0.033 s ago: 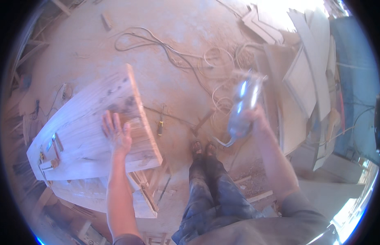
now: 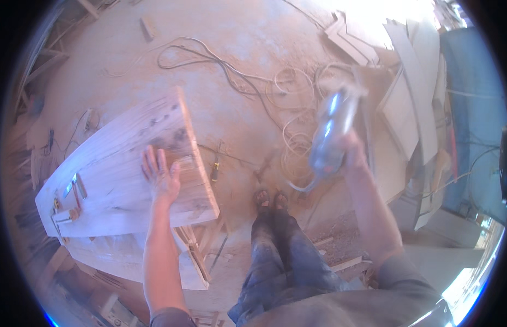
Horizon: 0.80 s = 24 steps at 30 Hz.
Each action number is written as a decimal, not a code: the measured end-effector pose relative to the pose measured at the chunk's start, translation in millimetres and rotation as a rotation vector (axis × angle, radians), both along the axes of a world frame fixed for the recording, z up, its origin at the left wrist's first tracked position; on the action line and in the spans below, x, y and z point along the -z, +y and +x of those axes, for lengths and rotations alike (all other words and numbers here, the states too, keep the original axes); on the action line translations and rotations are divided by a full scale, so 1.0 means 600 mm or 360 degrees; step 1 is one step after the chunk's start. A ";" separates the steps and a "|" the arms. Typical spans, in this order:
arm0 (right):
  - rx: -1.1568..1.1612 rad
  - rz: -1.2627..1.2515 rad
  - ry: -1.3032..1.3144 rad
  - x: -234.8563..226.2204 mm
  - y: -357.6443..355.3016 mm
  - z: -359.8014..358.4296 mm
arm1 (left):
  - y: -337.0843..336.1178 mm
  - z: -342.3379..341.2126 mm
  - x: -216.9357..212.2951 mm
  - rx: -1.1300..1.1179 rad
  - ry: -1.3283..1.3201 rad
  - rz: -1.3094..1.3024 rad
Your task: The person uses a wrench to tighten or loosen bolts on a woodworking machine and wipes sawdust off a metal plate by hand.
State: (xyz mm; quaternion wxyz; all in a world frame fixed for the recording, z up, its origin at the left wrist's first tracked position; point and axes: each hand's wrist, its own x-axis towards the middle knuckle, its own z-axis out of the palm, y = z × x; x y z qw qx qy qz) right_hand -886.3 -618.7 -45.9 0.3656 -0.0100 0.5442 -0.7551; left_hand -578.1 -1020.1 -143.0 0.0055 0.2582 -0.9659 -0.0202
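My left hand [image 2: 160, 177] lies flat, fingers spread, on a large pale wooden panel [image 2: 111, 163] that rests on a low wooden stand. My right hand [image 2: 352, 152] is raised over the floor to the right and grips a blue-grey handheld power tool [image 2: 330, 133], which is blurred by motion. The tool's cord hangs from its lower end. The tool is well clear of the panel, about an arm's width to its right.
Metal clamps [image 2: 70, 191] sit on the panel's left end. Coiled cables [image 2: 297, 87] lie on the sawdust-covered floor. A small yellow-handled tool [image 2: 214, 171] lies beside the panel. Stacked boards [image 2: 411, 92] lean at the right. My feet [image 2: 270, 199] stand between panel and boards.
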 end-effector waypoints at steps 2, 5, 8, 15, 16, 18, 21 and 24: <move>0.0201 -0.0213 0.0113 -0.132 -0.065 -0.060 | 0.007 -0.023 -0.020 -0.0145 -0.0169 0.0246; 0.0287 -0.0672 0.0265 -0.317 -0.134 -0.148 | 0.027 -0.049 -0.066 -0.0338 -0.0480 0.0499; 0.0344 -0.0748 0.0511 -0.478 -0.205 -0.214 | 0.019 -0.089 -0.124 -0.0472 -0.0737 0.0711; 0.0186 -0.0981 0.0963 -0.633 -0.273 -0.428 | -0.002 -0.105 -0.138 -0.0389 -0.0739 0.0785; 0.0279 -0.0980 0.0945 -0.608 -0.302 -0.468 | -0.004 -0.079 -0.144 -0.0452 -0.0771 0.0763; 0.0519 -0.0813 0.1017 -0.601 -0.288 -0.596 | -0.009 -0.105 -0.158 -0.0408 -0.0698 0.0740; 0.0662 -0.0595 0.0982 -0.600 -0.350 -0.634 | -0.013 -0.126 -0.188 -0.0434 -0.0769 0.0838; 0.0852 -0.0426 0.0649 -0.611 -0.513 -0.579 | 0.002 -0.100 -0.205 -0.0614 -0.0907 0.0820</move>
